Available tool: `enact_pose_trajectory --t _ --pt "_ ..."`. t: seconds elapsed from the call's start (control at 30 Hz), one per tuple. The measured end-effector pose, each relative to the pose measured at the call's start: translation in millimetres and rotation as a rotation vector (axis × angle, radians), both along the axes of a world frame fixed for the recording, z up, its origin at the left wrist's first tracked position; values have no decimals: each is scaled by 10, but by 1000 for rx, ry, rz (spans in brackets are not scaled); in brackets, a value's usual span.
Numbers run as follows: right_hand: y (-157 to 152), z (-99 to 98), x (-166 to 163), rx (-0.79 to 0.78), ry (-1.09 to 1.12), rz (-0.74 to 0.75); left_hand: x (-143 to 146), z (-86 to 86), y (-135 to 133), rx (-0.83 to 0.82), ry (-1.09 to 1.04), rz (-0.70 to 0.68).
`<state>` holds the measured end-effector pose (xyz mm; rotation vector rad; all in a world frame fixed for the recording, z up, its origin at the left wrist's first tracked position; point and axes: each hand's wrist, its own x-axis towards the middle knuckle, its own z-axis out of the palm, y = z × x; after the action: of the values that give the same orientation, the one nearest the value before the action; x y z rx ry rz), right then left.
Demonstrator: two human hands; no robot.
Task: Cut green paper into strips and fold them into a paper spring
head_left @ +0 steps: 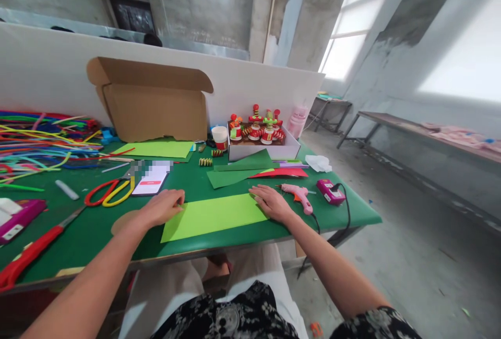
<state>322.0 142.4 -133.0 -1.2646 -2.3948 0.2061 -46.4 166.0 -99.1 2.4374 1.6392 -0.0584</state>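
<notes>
While the far left of the green felt-covered surface (188, 182) is heaped with a tangle of multicoloured pipe cleaners (39, 141), a red-handled pair of scissors (29, 253) lies along its near edge. Next come yellow-and-red-handled scissors (107, 193) and a white smartphone (151, 181), just beside each other. Behind them an open brown cardboard box (152, 101) stands with its lid up. Now the left hand (162, 207): fingers loosely curled and resting on the left end of the light green rectangular paper sheet (213, 215), gripping nothing. That sheet lies flat near the front edge, between both hands. The right hand (271, 202) presses palm-down on the sheet's right end, fingers spread flat. Just beside it lies a pink hot glue gun (297, 194), then a pink power adapter (331, 192). Further back, a white tray of red-and-green craft figures (261, 138).
</notes>
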Motion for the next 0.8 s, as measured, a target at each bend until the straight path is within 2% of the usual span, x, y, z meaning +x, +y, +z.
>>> enact_pose_trajectory --t 0.33,0.5,0.8 --pt "-1 -7 -1 33 17 18 -2 58 -13 -40 59 32" --pt "1 -12 7 45 28 23 60 80 -68 33 80 -8" --pt "-20 -3 4 25 39 -1 93 56 -268 161 105 39"
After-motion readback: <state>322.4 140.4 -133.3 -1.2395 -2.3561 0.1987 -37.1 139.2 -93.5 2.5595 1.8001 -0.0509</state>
